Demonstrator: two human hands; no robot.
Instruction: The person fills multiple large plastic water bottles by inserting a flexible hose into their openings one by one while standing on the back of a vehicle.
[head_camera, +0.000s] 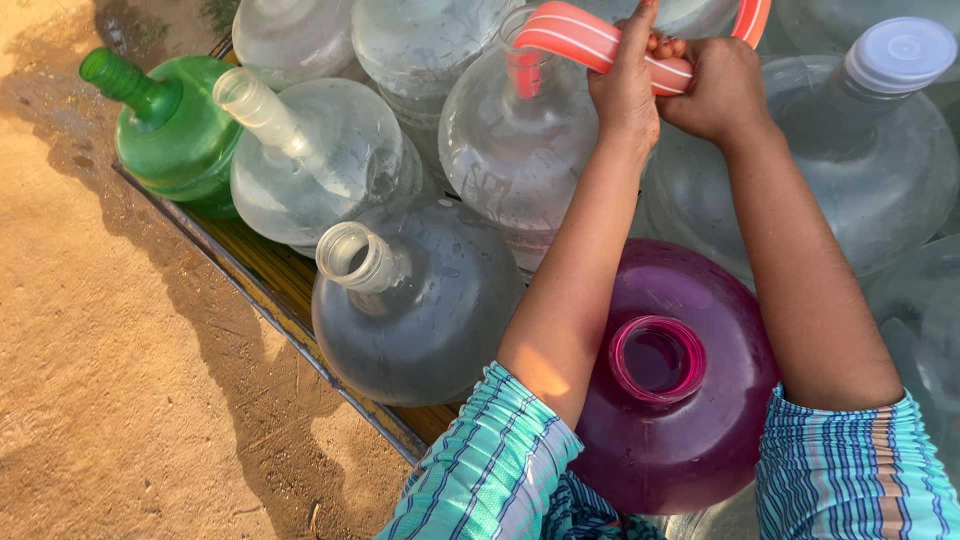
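Above the open-necked purple jug, the left hand and right hand both clench a striped red hose beside clear jugs.

No packages, labels, signs or screens showed in the view; the big water jugs, clear, green and purple, bore no stickers or wrappers that could be made out

Both hands on striped hose
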